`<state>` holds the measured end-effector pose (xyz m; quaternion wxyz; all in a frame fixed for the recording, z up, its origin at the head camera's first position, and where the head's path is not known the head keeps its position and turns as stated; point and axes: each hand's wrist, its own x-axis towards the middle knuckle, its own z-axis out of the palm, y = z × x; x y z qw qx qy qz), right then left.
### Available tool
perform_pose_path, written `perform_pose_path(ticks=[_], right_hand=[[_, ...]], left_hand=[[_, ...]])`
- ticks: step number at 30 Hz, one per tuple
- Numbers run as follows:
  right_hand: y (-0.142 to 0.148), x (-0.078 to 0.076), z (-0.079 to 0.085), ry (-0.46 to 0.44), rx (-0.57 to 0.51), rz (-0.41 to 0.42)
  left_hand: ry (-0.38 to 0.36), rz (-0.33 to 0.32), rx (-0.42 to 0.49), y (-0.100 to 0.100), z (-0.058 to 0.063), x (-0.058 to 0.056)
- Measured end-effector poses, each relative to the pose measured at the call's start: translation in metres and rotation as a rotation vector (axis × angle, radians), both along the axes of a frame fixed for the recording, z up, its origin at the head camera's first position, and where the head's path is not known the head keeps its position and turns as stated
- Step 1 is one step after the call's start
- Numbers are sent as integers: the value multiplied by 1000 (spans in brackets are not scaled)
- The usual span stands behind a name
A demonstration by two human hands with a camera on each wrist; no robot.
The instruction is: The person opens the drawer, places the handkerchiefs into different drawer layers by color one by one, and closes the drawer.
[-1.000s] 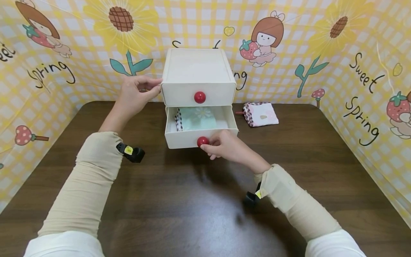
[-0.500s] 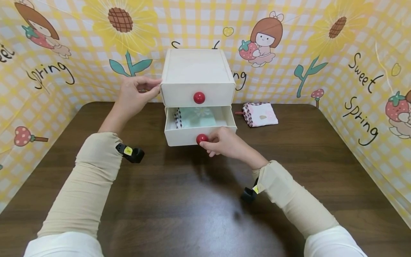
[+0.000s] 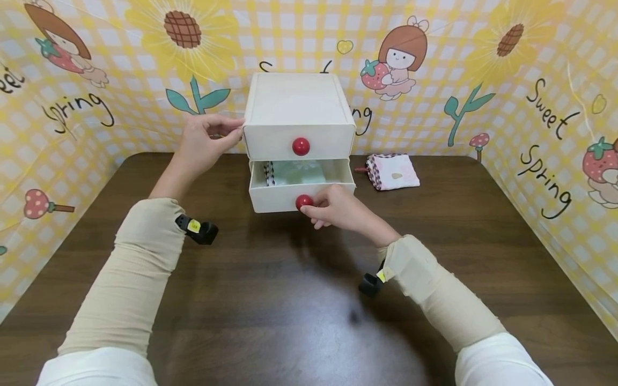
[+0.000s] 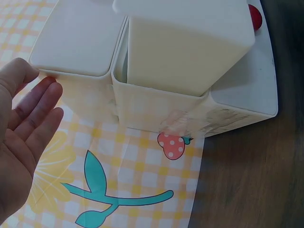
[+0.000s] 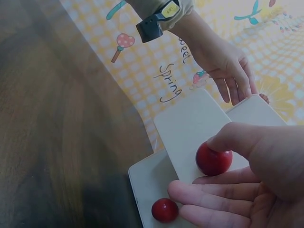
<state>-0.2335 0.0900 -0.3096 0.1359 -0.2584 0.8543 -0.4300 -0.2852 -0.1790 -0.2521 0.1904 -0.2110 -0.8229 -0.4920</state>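
Note:
A white drawer cabinet [image 3: 299,99] stands at the back of the table. My right hand [image 3: 340,209] pinches the red knob [image 3: 303,202] of its partly pulled-out middle drawer [image 3: 275,199], thumb on one side and fingers at the other. A folded pale green cloth [image 3: 299,174] with a checked edge lies inside that drawer. At the cabinet's upper left front corner, my left hand [image 3: 203,140] rests its fingertips. The left wrist view shows these fingers [image 4: 40,107] fairly straight along the side wall. The bottom drawer [image 5: 142,183], hidden in the head view, shows its own red knob.
Right of the cabinet lies a folded white and pink cloth [image 3: 393,171] with checked trim. A yellow checked printed sheet [image 3: 299,32] covers the walls behind and beside the dark wooden table [image 3: 270,300]. The top drawer [image 3: 270,142] is fully in.
The middle drawer has slid some way back into the cabinet, my right hand moving with its knob. My left hand stays at the corner.

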Motion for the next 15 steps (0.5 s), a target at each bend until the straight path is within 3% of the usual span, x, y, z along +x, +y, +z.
perform_pose_path(ticks=[15], right_hand=[[-3, -9, 2, -36, -13, -28]], left_hand=[[0, 9, -9, 0, 1, 1]])
